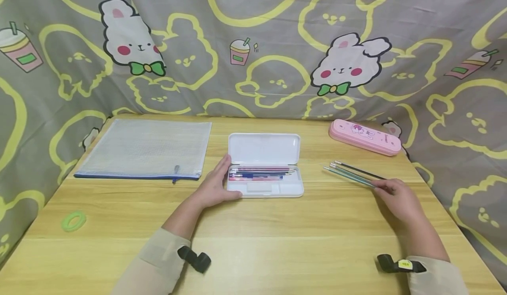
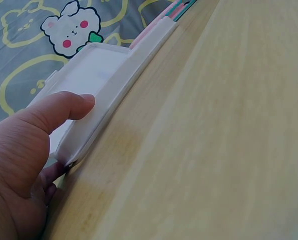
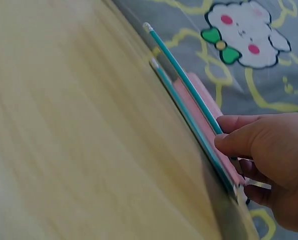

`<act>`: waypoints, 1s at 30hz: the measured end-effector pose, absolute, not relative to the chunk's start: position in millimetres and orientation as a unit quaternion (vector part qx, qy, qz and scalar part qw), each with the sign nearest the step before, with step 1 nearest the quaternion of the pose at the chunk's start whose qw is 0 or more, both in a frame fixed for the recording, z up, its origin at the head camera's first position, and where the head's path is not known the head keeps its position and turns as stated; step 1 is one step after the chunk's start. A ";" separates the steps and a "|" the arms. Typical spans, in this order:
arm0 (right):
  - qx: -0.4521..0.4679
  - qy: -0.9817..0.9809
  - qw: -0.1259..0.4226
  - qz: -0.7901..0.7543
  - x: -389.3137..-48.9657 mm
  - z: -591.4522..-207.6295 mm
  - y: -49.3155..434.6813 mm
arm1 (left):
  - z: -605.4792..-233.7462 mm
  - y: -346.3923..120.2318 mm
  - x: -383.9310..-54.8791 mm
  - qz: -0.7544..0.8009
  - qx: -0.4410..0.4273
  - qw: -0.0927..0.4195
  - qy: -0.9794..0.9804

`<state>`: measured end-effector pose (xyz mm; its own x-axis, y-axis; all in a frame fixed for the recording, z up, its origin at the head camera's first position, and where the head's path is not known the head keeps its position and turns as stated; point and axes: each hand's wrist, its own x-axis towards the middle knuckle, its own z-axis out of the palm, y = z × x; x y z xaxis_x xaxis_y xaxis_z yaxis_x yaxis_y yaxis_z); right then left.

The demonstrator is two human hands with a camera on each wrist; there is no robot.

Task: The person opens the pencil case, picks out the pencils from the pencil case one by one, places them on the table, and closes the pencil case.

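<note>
An open white pencil case [image 1: 264,149] stands mid-table with its lid raised. Several pencils [image 1: 259,173] and a white eraser [image 1: 259,187] lie inside it. My left hand [image 1: 214,186] grips the case's left end, thumb on the front wall [image 2: 83,125] and fingers round the side. To the right, my right hand [image 1: 400,201] pinches a teal pencil [image 3: 184,75] between thumb and index finger, its eraser end pointing away. Another teal pencil [image 3: 189,120] lies lower, close by the other fingers. A black pencil [image 1: 358,170] also reaches from near the fingertips in the head view.
At the back right lies a closed pink pencil case [image 1: 364,137]. A mesh zip pouch [image 1: 146,147] with a blue edge lies flat at the back left. Nearer on the left is a green ring [image 1: 73,221]. A patterned curtain [image 1: 273,31] hangs behind the table.
</note>
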<state>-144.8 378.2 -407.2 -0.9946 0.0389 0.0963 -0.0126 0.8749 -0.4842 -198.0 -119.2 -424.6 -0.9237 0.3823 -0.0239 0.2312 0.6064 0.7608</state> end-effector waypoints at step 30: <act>-0.045 -0.971 0.023 0.232 -143.4 -418.3 395.9 | -427.3 -119.4 -198.9 0.409 0.172 0.092 0.891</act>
